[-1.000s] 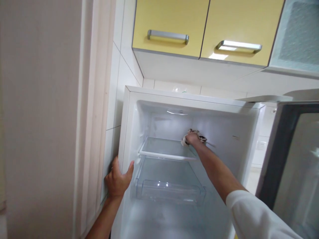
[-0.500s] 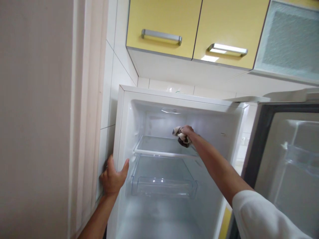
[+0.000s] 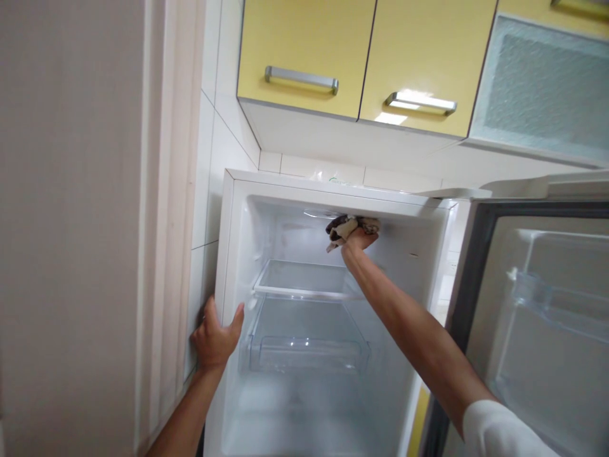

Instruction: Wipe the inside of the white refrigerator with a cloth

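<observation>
Inside the white fridge (image 3: pixel 222 279), my right hand (image 3: pixel 361 240) grips a bunched cloth (image 3: pixel 343 230), brown and cream, up against the ceiling of the compartment beside the lamp cover (image 3: pixel 320 214). My left hand (image 3: pixel 216 336) rests on the fridge's left outer edge, thumb on the front rim and fingers spread along the side. Below the cloth lies a glass shelf (image 3: pixel 299 276). Under that shelf sits a clear plastic drawer (image 3: pixel 309 354).
The fridge door (image 3: pixel 552 317) stands open on the right, with a clear door bin (image 3: pixel 561 304). Yellow wall cabinets (image 3: pixel 304 51) hang above the fridge. A pale door frame (image 3: pixel 166 222) and white tiles (image 3: pixel 202 171) are close on the left.
My right hand has moved the cloth upward, from above the glass shelf to the fridge ceiling. My left hand stays on the fridge edge. The view has shifted slightly.
</observation>
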Demonstrator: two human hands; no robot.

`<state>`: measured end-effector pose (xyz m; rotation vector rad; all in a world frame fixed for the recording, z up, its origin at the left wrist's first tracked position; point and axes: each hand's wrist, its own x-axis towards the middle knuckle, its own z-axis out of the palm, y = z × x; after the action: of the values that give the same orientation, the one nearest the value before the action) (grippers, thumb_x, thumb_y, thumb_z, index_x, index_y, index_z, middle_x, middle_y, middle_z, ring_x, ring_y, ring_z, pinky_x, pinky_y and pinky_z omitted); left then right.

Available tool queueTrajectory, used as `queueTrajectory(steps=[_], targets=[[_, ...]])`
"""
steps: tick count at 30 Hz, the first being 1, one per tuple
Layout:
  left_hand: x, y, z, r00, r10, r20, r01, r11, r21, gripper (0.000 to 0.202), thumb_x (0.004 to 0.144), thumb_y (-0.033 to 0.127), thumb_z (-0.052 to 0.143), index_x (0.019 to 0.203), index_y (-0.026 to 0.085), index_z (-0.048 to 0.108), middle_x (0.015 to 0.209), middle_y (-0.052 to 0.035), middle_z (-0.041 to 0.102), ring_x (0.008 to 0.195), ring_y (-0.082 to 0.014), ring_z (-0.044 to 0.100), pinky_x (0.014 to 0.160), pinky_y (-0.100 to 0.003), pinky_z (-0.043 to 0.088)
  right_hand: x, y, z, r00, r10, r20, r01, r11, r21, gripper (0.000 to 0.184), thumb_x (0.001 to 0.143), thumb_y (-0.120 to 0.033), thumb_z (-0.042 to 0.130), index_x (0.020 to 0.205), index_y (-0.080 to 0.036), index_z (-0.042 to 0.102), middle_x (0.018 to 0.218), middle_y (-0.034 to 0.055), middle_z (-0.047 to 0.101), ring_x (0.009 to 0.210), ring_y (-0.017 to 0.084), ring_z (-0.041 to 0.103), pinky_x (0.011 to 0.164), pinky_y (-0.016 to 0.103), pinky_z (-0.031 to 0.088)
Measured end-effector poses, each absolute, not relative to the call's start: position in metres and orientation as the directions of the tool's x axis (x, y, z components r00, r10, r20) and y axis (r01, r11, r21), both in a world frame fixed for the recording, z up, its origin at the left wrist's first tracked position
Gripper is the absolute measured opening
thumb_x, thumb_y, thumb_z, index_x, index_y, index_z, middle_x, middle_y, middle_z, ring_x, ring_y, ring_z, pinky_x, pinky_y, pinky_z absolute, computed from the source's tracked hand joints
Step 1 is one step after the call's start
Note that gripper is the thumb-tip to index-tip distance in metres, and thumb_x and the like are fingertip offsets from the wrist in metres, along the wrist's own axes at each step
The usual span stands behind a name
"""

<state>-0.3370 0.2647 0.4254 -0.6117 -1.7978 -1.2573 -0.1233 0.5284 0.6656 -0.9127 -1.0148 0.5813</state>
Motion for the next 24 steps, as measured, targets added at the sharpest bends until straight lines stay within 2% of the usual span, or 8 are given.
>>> queueTrajectory(steps=[3, 8, 10, 15, 18, 21, 24], targets=[[-0.337, 0.265, 0.426, -0.538, -0.073, 0.840, 0.770, 0.362, 0.525, 0.074, 0.083, 0.068, 0.061, 0.125, 0.007, 0.063, 0.089, -0.0206, 0.077, 0.071, -0.0336, 0.073, 0.060, -0.036, 0.049, -0.133, 0.492, 0.647, 0.421, 0.756, 0.502, -0.004, 0.554, -0.832, 0.048, 0.097, -0.017, 0.033, 0.145, -0.014, 0.034, 0.142, 0.0185, 0.054, 0.127, 0.022, 0.058, 0.105, 0.034, 0.052], [-0.337, 0.264, 0.426, -0.559, -0.071, 0.826, 0.767, 0.334, 0.547, 0.074, 0.083, 0.068, 0.061, 0.125, 0.007, 0.063, 0.088, -0.0199, 0.076, 0.072, -0.0328, 0.073, 0.059, -0.035, 0.049, -0.163, 0.437, 0.618, 0.314, 0.655, 0.687, -0.066, 0.737, -0.673, 0.052, 0.094, -0.026, 0.035, 0.144, -0.019, 0.023, 0.143, 0.0148, 0.052, 0.126, 0.017, 0.059, 0.108, 0.029, 0.050], [-0.336, 0.264, 0.425, -0.557, -0.060, 0.828, 0.772, 0.331, 0.543, 0.073, 0.083, 0.067, 0.061, 0.125, 0.007, 0.063, 0.091, -0.0206, 0.077, 0.074, -0.0331, 0.074, 0.061, -0.036, 0.050, -0.184, 0.424, 0.615, 0.300, 0.623, 0.723, -0.144, 0.779, -0.611, 0.054, 0.093, -0.030, 0.038, 0.143, -0.019, 0.021, 0.142, 0.0156, 0.051, 0.125, 0.017, 0.059, 0.109, 0.031, 0.049], [-0.336, 0.265, 0.423, -0.518, -0.080, 0.852, 0.782, 0.360, 0.509, 0.072, 0.087, 0.066, 0.060, 0.127, 0.006, 0.061, 0.096, -0.0223, 0.077, 0.076, -0.0346, 0.075, 0.063, -0.038, 0.053, -0.251, 0.419, 0.623, 0.183, 0.643, 0.744, -0.256, 0.762, -0.595, 0.060, 0.088, -0.029, 0.046, 0.143, -0.018, 0.024, 0.139, 0.0159, 0.053, 0.125, 0.019, 0.058, 0.114, 0.036, 0.045], [-0.337, 0.265, 0.422, -0.465, -0.103, 0.879, 0.799, 0.380, 0.467, 0.071, 0.088, 0.066, 0.061, 0.127, 0.006, 0.061, 0.096, -0.0221, 0.077, 0.074, -0.0339, 0.075, 0.062, -0.038, 0.053, -0.288, 0.429, 0.632, 0.044, 0.623, 0.781, -0.172, 0.775, -0.608, 0.067, 0.085, -0.020, 0.046, 0.147, -0.016, 0.023, 0.142, 0.0150, 0.053, 0.128, 0.018, 0.056, 0.115, 0.034, 0.043], [-0.336, 0.265, 0.421, -0.423, -0.111, 0.899, 0.817, 0.381, 0.432, 0.069, 0.089, 0.065, 0.061, 0.125, 0.007, 0.061, 0.093, -0.0206, 0.078, 0.070, -0.0322, 0.075, 0.060, -0.037, 0.053, -0.313, 0.448, 0.642, -0.044, 0.651, 0.757, -0.054, 0.755, -0.653, 0.068, 0.082, -0.013, 0.044, 0.148, -0.014, 0.026, 0.138, 0.0154, 0.057, 0.129, 0.019, 0.055, 0.114, 0.033, 0.043], [-0.335, 0.265, 0.420, -0.407, -0.127, 0.905, 0.826, 0.373, 0.424, 0.066, 0.091, 0.064, 0.058, 0.125, 0.008, 0.061, 0.089, -0.0177, 0.078, 0.069, -0.0311, 0.076, 0.061, -0.036, 0.055, -0.326, 0.476, 0.650, -0.102, 0.678, 0.728, -0.004, 0.731, -0.682, 0.068, 0.081, -0.009, 0.046, 0.147, -0.015, 0.029, 0.136, 0.0141, 0.060, 0.126, 0.020, 0.056, 0.112, 0.033, 0.045]])
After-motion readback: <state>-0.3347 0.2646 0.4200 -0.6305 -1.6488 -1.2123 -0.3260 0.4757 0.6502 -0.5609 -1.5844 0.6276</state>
